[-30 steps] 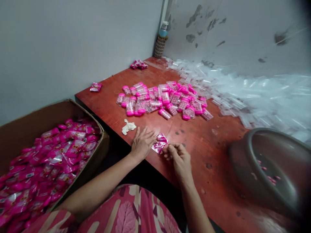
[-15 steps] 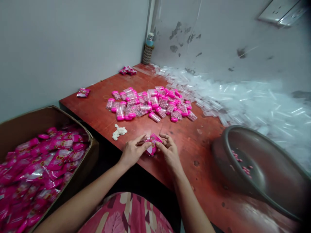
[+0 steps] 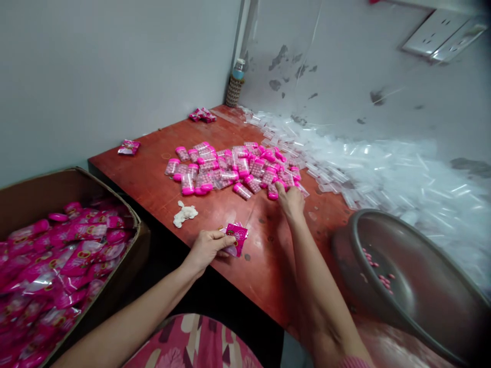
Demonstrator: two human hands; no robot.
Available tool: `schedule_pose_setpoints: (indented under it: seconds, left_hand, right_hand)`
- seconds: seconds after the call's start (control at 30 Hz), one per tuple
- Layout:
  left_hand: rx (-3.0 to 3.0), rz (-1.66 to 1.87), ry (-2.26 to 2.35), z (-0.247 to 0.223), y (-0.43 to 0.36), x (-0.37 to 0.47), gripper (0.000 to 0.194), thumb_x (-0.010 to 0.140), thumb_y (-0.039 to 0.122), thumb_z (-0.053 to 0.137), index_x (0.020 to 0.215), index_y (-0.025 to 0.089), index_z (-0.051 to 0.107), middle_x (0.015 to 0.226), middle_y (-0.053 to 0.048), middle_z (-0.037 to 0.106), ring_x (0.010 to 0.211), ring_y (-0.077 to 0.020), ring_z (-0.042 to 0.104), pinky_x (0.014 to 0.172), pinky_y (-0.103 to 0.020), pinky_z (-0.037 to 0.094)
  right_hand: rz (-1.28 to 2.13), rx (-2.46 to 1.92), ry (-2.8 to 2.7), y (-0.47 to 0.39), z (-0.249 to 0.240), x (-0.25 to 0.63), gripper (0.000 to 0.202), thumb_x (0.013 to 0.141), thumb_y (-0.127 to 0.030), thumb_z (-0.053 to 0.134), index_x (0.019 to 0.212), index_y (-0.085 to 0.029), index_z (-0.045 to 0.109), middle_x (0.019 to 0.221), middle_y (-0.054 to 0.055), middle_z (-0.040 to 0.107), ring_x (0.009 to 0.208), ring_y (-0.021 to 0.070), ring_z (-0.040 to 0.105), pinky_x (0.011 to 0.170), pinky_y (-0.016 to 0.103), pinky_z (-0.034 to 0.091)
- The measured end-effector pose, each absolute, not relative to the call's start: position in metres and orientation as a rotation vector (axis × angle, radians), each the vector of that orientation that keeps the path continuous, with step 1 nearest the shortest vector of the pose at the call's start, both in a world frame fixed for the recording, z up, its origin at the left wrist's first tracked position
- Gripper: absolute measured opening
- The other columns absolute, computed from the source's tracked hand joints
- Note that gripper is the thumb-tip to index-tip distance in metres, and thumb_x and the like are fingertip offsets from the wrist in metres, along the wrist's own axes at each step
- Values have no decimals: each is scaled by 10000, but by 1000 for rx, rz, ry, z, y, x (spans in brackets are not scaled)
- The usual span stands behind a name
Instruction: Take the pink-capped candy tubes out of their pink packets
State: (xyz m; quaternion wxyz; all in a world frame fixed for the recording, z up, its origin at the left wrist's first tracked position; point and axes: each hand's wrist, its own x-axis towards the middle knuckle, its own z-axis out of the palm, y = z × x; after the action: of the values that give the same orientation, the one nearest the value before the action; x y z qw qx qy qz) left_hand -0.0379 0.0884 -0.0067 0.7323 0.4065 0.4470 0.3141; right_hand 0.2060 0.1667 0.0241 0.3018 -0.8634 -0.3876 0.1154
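My left hand [image 3: 209, 248] pinches a flat pink printed packet [image 3: 237, 239] by its left side, just above the red table. My right hand [image 3: 292, 200] reaches to the near right edge of a pile of small clear bottles [image 3: 242, 167] with pink caps, filled with pink beads or pellets. Its fingers are drawn together on a pink-capped bottle there, which the hand partly hides.
A cardboard box [image 3: 140, 225] full of pink packaged goods stands at the left. Loose clear plastic pieces [image 3: 383, 168] are heaped along the wall. A grey basin [image 3: 356, 240] with a few pink pellets stands at the right. A crumpled white lump [image 3: 184, 213] lies on the table [image 3: 153, 191].
My right hand has let go of the pink packet and moved forward to the bottle pile. My left hand keeps the packet, now held by one side.
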Motion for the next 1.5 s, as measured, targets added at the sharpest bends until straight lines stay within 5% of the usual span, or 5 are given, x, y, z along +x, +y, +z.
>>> schedule_pose_setpoints:
  seconds: [0.27, 0.43, 0.67, 1.3, 1.5]
  left_hand:
    - [488, 870, 979, 0, 93, -41, 199, 548, 248, 747, 570, 95, 622, 535, -16, 608, 480, -80, 548, 516, -192, 472]
    - [224, 919, 880, -4, 100, -35, 95, 640, 147, 685, 658, 88, 612, 600, -33, 621, 536, -102, 581, 549, -228, 516]
    - [31, 966, 804, -1, 104, -13, 47, 713, 140, 622, 730, 117, 586, 660, -35, 633, 589, -124, 611, 631, -293, 527]
    - [474, 858, 741, 9, 84, 2, 328, 563, 382, 717, 656, 129, 530, 437, 51, 472, 316, -68, 416, 306, -178, 266]
    - [606, 795, 741, 4, 87, -5, 310, 557, 361, 721, 654, 95, 594, 529, -23, 586, 401, -92, 498, 390, -205, 352]
  right_hand:
    - [429, -2225, -1006, 188, 15, 227, 380, 504, -448, 690, 669, -116, 608, 723, 144, 641, 784, 331, 585, 637, 384, 433]
    - [736, -1936, -1081, 134, 11, 211, 352, 650, -492, 562, 732, -151, 587, 617, 28, 612, 516, 147, 562, 468, 247, 429]
    - [1212, -1362, -864, 53, 7, 144, 234, 735, -378, 585, 854, -189, 516, 672, -12, 585, 510, 109, 579, 424, 192, 436]
    - [1212, -1339, -769, 20, -6, 82, 236, 748, -398, 573, 815, -197, 469, 599, -45, 578, 407, 82, 539, 371, 171, 427]
    - [1001, -1461, -828, 19, -10, 83, 220, 727, -376, 607, 784, -200, 487, 557, -59, 560, 425, 84, 539, 402, 177, 445]
